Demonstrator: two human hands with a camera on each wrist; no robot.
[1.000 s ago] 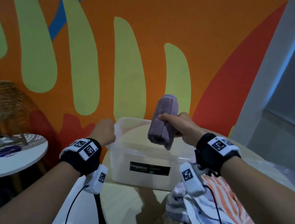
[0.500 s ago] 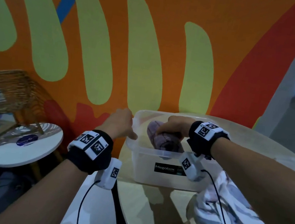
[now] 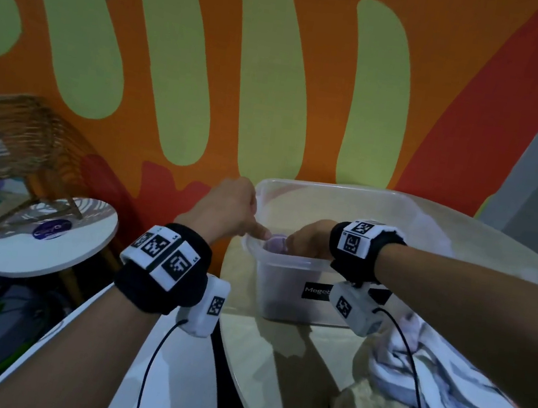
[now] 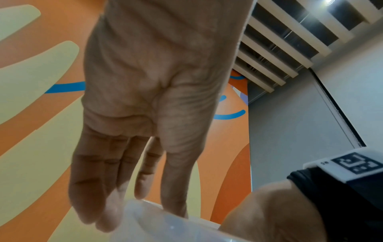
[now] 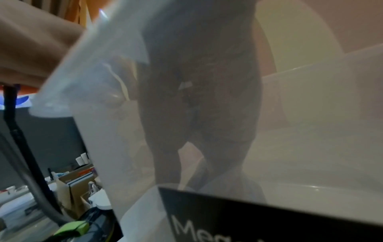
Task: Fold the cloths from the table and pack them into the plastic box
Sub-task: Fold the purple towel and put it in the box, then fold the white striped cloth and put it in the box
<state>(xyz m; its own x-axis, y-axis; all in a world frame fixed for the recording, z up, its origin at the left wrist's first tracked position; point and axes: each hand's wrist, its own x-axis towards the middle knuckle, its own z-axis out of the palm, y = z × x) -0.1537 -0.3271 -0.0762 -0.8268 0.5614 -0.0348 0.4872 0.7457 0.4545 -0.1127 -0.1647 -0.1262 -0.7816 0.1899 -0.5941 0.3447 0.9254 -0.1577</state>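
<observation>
1. A wall [image 3: 212,57] painted orange with pale green leaf shapes fills the background behind two tables, one small and one large.
2. Far left, a wicker chair [image 3: 10,140] stands against the wall, with a small round white side table [image 3: 48,242] in front of it carrying one dark purple disc [image 3: 51,230].
3. The person's left hand [image 3: 225,208] rests at the left near corner of the plastic box [image 3: 282,295]. In the left wrist view the fingers [image 4: 99,188] hang nearly straight outside the box wall with the thumb over the rim, the hand lying loose on the plastic.
4. The single translucent box sits on the round beige table [image 3: 273,360], its black label facing the person.
5. One purple cloth [image 3: 274,242], folded, lies inside the box at its left near corner, only a small patch showing above the rim.
6. The right hand [image 3: 311,237] reaches down into the box onto that cloth. Through the cloudy wall, the right wrist view shows dark fingers [image 5: 165,131] pointing down towards the bundle, but whether they grip or merely press it cannot be told.
7. Right of the box, a heap of unfolded cloths [image 3: 440,401] in white with blue-grey stripes covers the table's near right side; their number cannot be counted.
8. Both wrists wear black bands with square printed markers and wired white camera units.
</observation>
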